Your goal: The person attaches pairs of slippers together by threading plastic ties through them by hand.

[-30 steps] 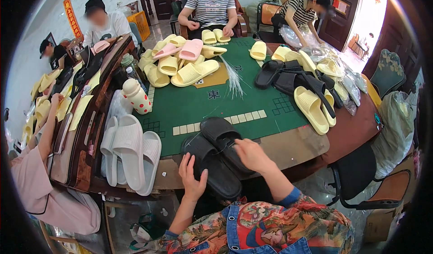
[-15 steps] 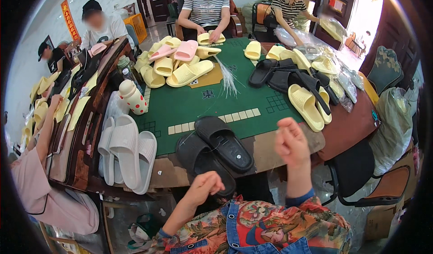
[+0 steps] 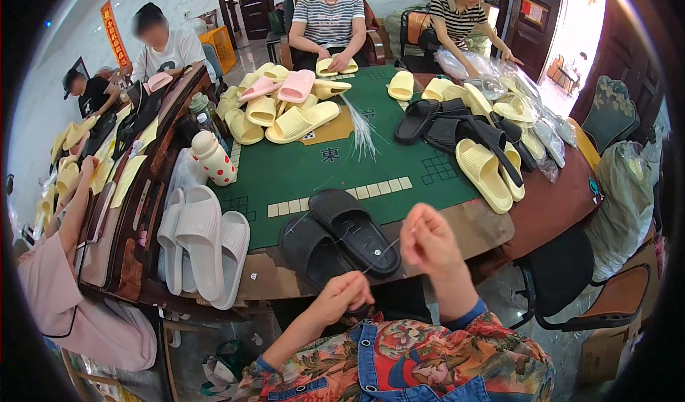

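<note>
One left hand (image 3: 342, 295) and one right hand (image 3: 430, 240), fingers together, pinch one thin strand (image 3: 384, 254) by two black slippers (image 3: 341, 213); one spotted bottle (image 3: 213, 158) is beyond-left of these.

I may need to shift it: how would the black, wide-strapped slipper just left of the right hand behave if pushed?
The black, wide-strapped slipper may flex a little, as its moulded-looking body suggests light foam. It seems unlikely to roll, since it lies sole-down. A push leftward would probably nudge the other black slipper, which lies right alongside.
</note>
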Demonstrator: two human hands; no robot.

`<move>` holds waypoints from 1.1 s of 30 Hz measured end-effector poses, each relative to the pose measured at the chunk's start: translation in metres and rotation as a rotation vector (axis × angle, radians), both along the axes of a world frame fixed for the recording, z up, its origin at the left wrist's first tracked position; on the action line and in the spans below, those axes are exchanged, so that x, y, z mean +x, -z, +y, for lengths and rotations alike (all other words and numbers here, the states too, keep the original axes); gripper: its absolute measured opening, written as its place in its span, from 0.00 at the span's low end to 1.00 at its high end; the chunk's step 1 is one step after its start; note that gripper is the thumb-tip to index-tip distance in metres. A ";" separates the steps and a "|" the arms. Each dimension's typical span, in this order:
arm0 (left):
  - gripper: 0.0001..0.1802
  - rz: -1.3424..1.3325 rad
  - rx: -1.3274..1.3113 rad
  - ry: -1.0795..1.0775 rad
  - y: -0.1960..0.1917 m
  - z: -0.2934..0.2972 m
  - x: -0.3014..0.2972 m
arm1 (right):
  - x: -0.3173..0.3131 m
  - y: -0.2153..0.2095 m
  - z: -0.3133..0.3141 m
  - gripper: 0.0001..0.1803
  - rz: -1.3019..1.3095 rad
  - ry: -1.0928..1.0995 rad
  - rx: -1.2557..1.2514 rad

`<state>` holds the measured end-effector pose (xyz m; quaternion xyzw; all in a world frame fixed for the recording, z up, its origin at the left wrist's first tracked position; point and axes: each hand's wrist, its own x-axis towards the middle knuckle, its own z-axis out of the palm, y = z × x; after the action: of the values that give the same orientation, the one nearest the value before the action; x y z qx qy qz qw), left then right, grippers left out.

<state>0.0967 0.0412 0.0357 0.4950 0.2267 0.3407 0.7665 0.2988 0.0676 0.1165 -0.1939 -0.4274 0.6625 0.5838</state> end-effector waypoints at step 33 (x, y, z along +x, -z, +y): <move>0.05 0.537 0.332 -0.542 0.009 0.015 -0.054 | -0.053 0.088 -0.015 0.08 -0.615 -0.278 -0.040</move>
<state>0.0428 0.0565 0.0271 0.6053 0.4827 0.4210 0.4726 0.2454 0.0527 0.0287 -0.3359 -0.5927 0.6545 0.3280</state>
